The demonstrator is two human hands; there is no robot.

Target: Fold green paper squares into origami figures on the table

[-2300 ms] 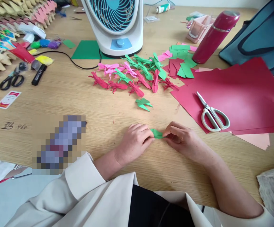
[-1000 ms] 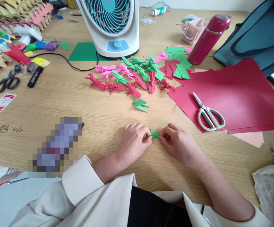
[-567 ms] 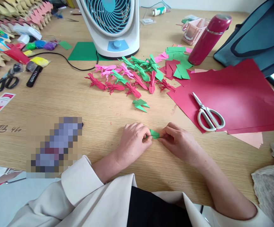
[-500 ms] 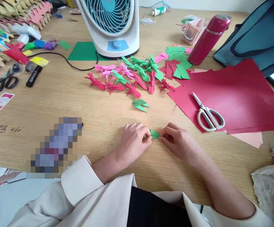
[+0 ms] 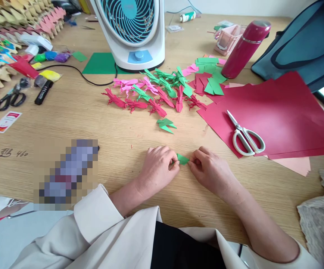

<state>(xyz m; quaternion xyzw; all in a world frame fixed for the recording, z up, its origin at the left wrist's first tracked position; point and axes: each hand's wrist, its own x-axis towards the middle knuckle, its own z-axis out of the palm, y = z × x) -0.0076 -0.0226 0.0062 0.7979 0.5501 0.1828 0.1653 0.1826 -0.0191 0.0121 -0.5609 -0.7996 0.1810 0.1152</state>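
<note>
Between my two hands is a small folded piece of green paper [image 5: 182, 159], held low over the wooden table. My left hand [image 5: 159, 164] pinches its left end, and the fingers cover that part. At the opposite end, the thumb and forefinger of my right hand [image 5: 211, 168] pinch the paper's tip. A separate folded green paper piece [image 5: 166, 125] with pointed ends lies just beyond my hands. Farther off sits a cluster of folded paper figures in red [image 5: 158, 107], green [image 5: 167, 87] and pink [image 5: 128, 85].
White-handled scissors [image 5: 247, 138] rest on large red paper sheets [image 5: 285, 112] at right. A magenta flask [image 5: 246, 48] and blue bag [image 5: 290, 45] stand behind. A fan [image 5: 138, 56] is at the back; black scissors [image 5: 11, 98], a marker [image 5: 43, 92] and a blurred-out object [image 5: 72, 170] lie left.
The view has shifted slightly, so objects at the left appear a little farther right. Both hands keep their pinch on the green paper, with hardly any movement.
</note>
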